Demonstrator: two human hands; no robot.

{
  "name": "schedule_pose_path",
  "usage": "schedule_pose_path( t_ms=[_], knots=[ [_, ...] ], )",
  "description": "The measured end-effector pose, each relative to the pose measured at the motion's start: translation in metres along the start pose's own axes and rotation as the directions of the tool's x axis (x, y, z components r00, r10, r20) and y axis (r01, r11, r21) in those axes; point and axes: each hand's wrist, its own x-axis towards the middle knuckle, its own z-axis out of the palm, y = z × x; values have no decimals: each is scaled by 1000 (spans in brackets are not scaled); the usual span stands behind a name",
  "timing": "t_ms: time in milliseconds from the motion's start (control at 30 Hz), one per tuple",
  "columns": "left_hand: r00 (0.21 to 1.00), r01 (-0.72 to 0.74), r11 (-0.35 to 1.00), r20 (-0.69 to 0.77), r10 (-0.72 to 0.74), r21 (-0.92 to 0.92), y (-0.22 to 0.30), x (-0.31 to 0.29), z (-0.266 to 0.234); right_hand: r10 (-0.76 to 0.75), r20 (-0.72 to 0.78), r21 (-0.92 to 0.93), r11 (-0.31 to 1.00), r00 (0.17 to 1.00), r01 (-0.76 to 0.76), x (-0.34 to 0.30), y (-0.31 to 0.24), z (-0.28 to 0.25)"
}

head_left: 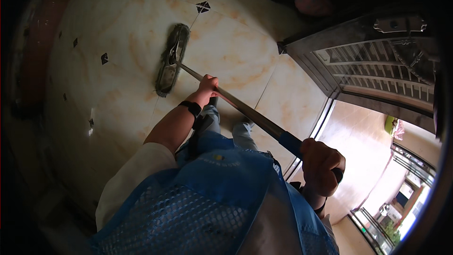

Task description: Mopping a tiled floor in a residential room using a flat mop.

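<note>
A flat mop point(250, 112) with a long metal pole runs slantwise across the head view. Its long, narrow head point(166, 73) lies on the tiled floor ahead and to the left, with a dark fringe round the edge. My left hand point(207, 88) is wrapped round the lower part of the pole, a dark band on its wrist. On the blue grip near the pole's upper end, my right hand point(322, 166) is closed, with the dark end cap showing past the fingers.
Pale marbled floor tiles point(226, 47) carry small dark diamond insets. At the right stands a dark metal door with a grille point(377, 66), beside a threshold point(325, 118) leading to a bright area. A dark reddish piece point(40, 42) borders the left.
</note>
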Motion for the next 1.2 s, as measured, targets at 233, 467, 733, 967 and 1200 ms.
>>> schedule_pose_path(
  t_ms=[233, 467, 733, 967, 1200],
  knots=[
    [991, -86, 996, 98, 87, -16, -34, 3, 104, -153, -14, -30, 988, 988, 153, -32, -31, -77],
    [987, -50, 986, 156, 25, 160, -60, -6, 194, -268, -250, -151, 960, 930, 236, -69, -69, -123],
    [896, -411, 631, 420, 145, 658, -60, -5, 199, -289, -283, -140, 956, 915, 258, -75, -81, -131],
    [923, -272, 742, 385, 21, 612, -43, -2, 161, -384, 409, -54, 896, 828, 442, -40, -74, -135],
    [830, -482, -140, 502, 242, 865, -15, -4, 139, -357, 216, -174, 902, 909, 396, -38, -75, -79]
  ],
)
